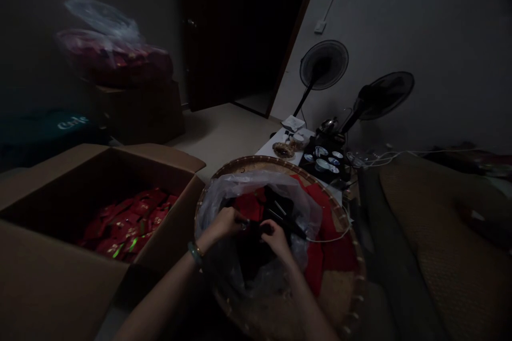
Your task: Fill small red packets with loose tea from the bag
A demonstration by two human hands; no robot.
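Observation:
In the dim room both my hands meet over a clear plastic bag [224, 197] that lies in a round woven basket tray [348, 256]. My left hand [226, 224], with a green bangle at the wrist, is curled round a dark item [256, 256] inside the bag. My right hand [274, 237] pinches the same dark thing from the other side. Red paper pieces [332, 218] lie in the tray under and beside the bag. What exactly the dark item is cannot be made out.
An open cardboard box [48, 277] with several red packets [128, 224] stands at my left. Behind it a bagged red pile [116, 56] rests on another box. Two fans [324, 64] and a tea set [326, 157] stand at the back right, with a mat-covered seat [448, 245] on my right.

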